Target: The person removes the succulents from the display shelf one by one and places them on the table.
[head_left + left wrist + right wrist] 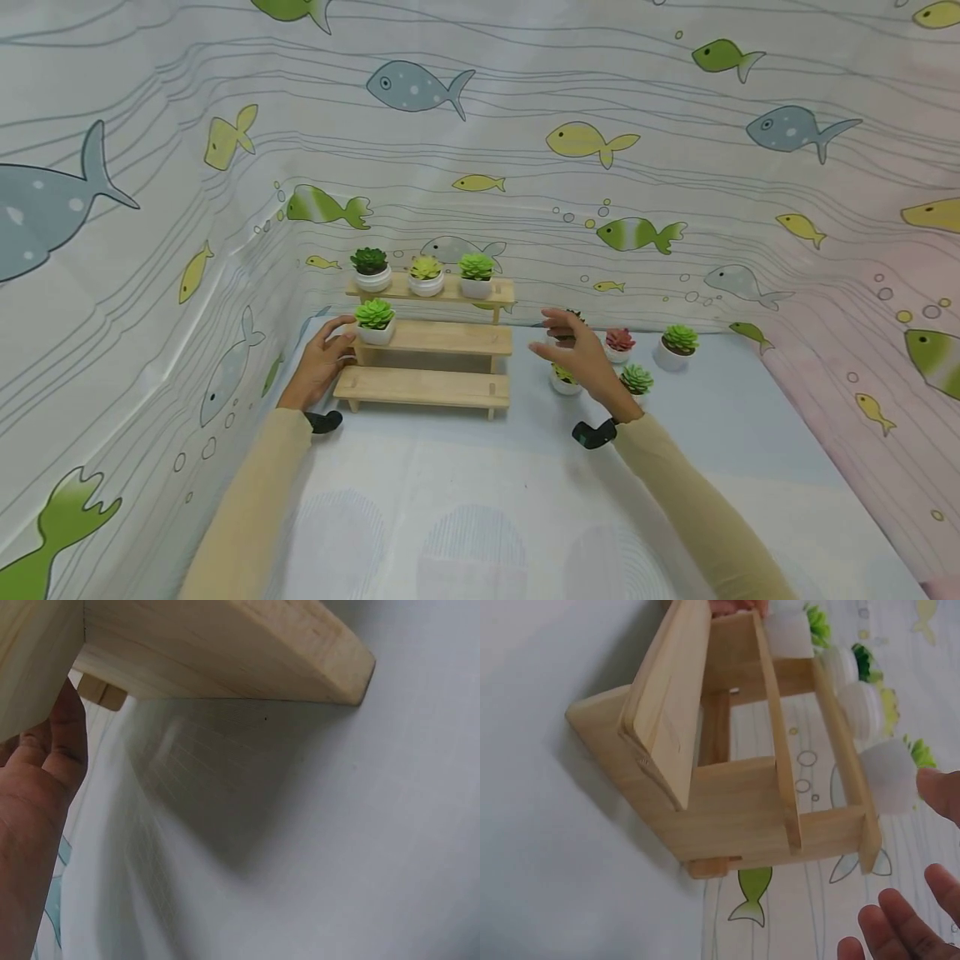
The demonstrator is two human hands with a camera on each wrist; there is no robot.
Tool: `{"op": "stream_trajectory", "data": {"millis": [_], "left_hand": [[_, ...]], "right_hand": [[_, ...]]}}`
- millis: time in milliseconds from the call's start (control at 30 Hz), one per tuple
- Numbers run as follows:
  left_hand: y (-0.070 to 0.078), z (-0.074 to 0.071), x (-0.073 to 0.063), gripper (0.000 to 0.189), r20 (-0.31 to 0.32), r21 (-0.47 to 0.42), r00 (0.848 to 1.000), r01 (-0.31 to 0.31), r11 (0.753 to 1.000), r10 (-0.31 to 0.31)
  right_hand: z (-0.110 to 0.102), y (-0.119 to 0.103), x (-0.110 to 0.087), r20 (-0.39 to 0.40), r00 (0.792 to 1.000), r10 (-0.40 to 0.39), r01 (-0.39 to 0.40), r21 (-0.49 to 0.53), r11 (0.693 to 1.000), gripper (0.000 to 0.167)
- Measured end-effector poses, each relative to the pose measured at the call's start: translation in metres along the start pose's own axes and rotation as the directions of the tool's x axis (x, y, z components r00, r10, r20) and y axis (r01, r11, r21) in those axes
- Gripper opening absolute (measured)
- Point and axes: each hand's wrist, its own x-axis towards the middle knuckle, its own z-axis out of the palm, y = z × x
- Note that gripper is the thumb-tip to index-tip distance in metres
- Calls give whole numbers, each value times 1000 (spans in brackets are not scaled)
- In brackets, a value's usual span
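A three-tier wooden plant stand (pixel 431 385) stands on the table. My left hand (pixel 318 362) holds its left end at the middle tier; in the left wrist view the fingertips go out of sight behind a board. Right beside those fingers, a bright green succulent in a white pot (pixel 375 323) sits on that tier. Across the top tier stand a dark green succulent (pixel 371 268), a yellow-green one (pixel 426 275) and a light green one (pixel 476 275), all in white pots. My right hand (pixel 581 354) hovers right of the stand, fingers spread and holding nothing.
More potted succulents stand to the right: a red one (pixel 619 343), a green one (pixel 677 346), another green one (pixel 636 379) and a yellow-green one (pixel 566 381) partly covered by my right hand. Fish-patterned cloth (pixel 525 208) walls the table at the back and sides.
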Motion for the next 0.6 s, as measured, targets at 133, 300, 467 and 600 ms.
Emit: {"op": "stream_trajectory", "data": {"millis": [133, 300, 467, 600], "left_hand": [[2, 0, 0, 47, 0, 1, 1000, 2, 1000, -2], [4, -1, 0, 45, -2, -13, 1000, 24, 1000, -24], [12, 3, -6, 45, 10, -15, 999, 52, 999, -52], [20, 7, -12, 45, 11, -11, 998, 54, 998, -54]], "right_hand": [[12, -7, 7, 16, 999, -50, 50, 4, 999, 65], [30, -14, 14, 35, 994, -107, 108, -18, 994, 62], [47, -22, 18, 62, 987, -148, 149, -8, 989, 64], [60, -30, 23, 82, 981, -173, 174, -2, 985, 64]]}}
